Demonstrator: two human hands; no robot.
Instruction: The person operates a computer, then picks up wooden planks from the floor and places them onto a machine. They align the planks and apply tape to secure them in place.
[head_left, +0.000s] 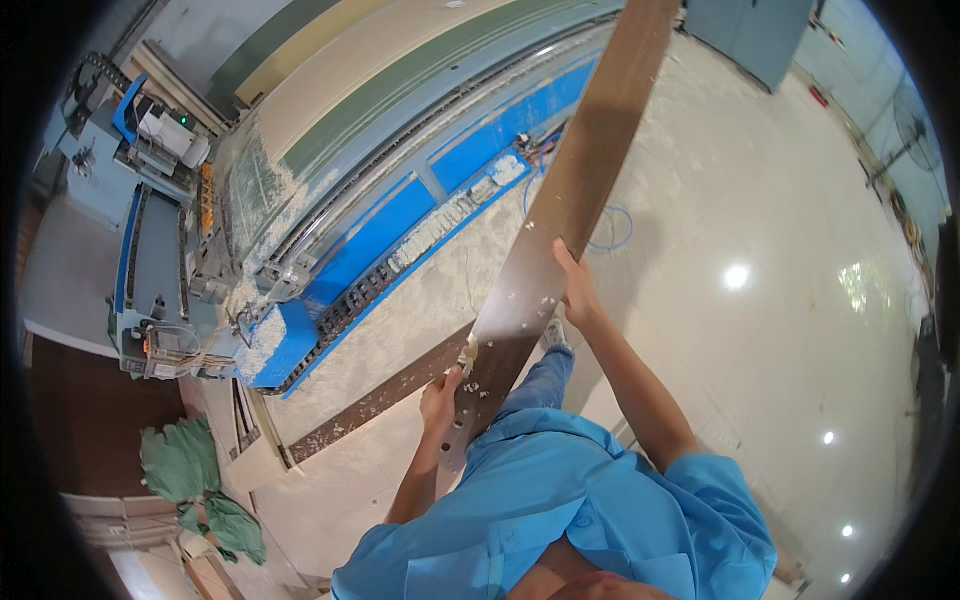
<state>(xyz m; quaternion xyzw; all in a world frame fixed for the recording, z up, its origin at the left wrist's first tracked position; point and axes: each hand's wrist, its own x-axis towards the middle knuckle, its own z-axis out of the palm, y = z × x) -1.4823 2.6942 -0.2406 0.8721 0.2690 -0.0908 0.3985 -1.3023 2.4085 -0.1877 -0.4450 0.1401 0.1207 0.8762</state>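
A long brown wooden board (570,190) slants up and away from my waist toward the top of the view. Pale shavings are scattered over its lower half, and a few dark round holes show near its close end. My left hand (438,402) grips the left edge close to that end, its thumb on the face beside a pale clump of shavings. Farther up, my right hand (579,287) is closed on the right edge, thumb on top and fingers mostly hidden. Another brown board (385,390), dusted with shavings, lies on the floor to the left, partly behind the held one.
To the left stands a large blue and grey cutting machine (372,245), its green bed (262,200) covered in sawdust. Green sacks (182,462) lie at the lower left. A grey cabinet (750,38) stands at the far right, and a fan (912,135) near the right wall.
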